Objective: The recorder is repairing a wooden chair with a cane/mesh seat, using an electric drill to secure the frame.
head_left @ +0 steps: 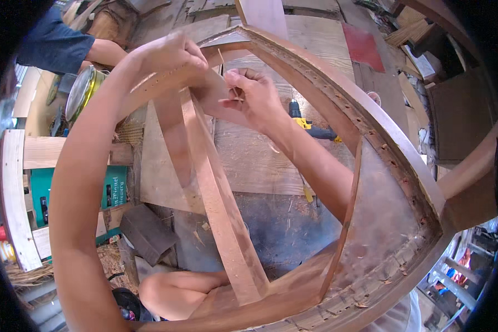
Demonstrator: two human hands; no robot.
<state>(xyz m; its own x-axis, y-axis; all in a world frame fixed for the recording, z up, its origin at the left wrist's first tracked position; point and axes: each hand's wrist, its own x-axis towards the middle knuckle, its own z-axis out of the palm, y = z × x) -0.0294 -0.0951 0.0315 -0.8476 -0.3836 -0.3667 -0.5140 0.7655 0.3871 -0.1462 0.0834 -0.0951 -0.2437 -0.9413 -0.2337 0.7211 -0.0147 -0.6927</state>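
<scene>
A curved wooden frame [377,144] with a row of small holes and a diagonal bar [216,188] surrounds my arms. My left hand [180,55] is closed at the upper left rail, fingers curled; what it holds is hidden. A thin light strand [222,57] sticks up beside it. Inside the frame, my right hand [246,91] pinches a small thin strip, its fingertips close to that rail. A yellow-and-black drill [310,127] lies on the board below, right of my right hand.
Another person's leg in dark shorts [55,44] is at upper left, beside a round tin [86,94]. A plywood board [260,171] lies underneath. At left are a green crate [66,188] and a dark block [146,232]. A red sheet [362,47] is at back right.
</scene>
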